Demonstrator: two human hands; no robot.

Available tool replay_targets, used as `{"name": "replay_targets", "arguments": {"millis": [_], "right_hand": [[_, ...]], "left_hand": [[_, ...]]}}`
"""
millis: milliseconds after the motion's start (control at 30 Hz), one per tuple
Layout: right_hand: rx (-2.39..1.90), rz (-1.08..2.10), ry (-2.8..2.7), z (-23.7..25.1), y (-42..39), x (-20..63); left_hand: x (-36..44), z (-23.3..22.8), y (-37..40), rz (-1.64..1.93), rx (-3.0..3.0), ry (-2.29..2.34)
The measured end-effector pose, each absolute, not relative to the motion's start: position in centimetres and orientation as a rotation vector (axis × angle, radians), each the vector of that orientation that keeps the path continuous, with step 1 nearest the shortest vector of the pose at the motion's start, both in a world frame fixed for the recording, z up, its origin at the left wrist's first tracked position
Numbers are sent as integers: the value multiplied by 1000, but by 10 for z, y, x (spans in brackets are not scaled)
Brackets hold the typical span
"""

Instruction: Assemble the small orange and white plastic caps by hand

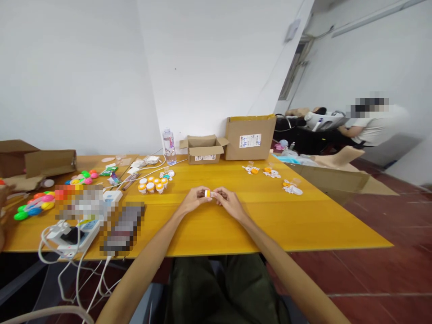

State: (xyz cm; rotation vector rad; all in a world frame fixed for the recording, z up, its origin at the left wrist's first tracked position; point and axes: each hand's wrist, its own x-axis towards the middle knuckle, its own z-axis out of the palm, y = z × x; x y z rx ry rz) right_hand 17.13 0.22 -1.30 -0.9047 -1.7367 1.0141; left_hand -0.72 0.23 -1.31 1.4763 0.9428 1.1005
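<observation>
A small orange-and-white piece [207, 193] is above the table's [209, 236] middle, the left hand's [196, 199] fingers closed around it. The right hand's [227, 201] bent fingertips meet its right end; whether they grip cannot be told. Left of it stand roughly eight orange-and-white containers [150, 185]; farther right lie three groups of loose parts [272, 173]. Beyond stand one bottle [169, 146], one open box [203, 156] and one larger box [249, 139]. One power strip [112, 198] crowds the left side.

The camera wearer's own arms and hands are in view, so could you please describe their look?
The ungloved left hand and ungloved right hand join slim, bare forearms, with no sleeve, watch or bracelet visible. Any rings would be too small to make out.
</observation>
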Motion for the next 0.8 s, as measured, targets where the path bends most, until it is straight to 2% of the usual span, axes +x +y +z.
{"name": "replay_targets", "arguments": {"millis": [800], "right_hand": [[-669,713,-1834,-9,-3,173]], "left_hand": [[-10,0,-4,939,1380,918]]}}
